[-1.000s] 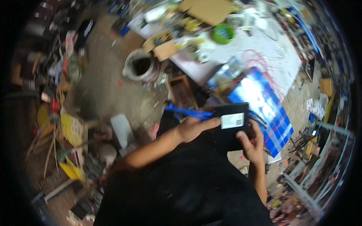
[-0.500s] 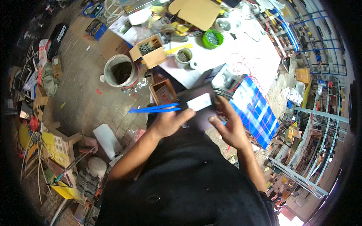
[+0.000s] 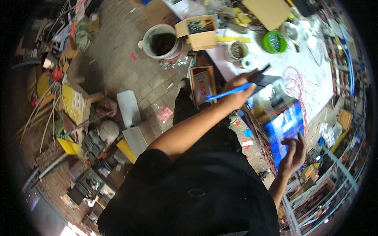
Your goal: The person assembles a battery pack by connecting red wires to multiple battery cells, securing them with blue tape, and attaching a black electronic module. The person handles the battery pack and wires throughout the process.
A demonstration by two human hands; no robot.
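My left hand (image 3: 241, 91) is closed at the near edge of the white table. In it is a slim blue two-pronged tool (image 3: 226, 93), its kind unclear, which sticks out to the left. A dark flat piece (image 3: 263, 70) shows at its fingertips, blurred, and I cannot tell whether the hand grips it. Just right of that hand lies an open box-like case (image 3: 271, 96) with a shiny inside. My right hand (image 3: 293, 155) hangs over a glossy blue checked surface (image 3: 281, 128), its fingers apart and slightly bent, with nothing in them.
On the white table (image 3: 315, 92) stand a green bowl (image 3: 274, 42) of small metal parts, a tub (image 3: 237, 50) of parts and an open carton (image 3: 202, 37). Thin red wires (image 3: 295, 84) lie tangled there. A bucket (image 3: 160, 42) and a narrow carton (image 3: 202, 86) stand left of it.
My hands have moved apart. The dark piece with a white label was between them; my left hand has gone right and forward to the case, my right hand back toward me and right. The view has turned.
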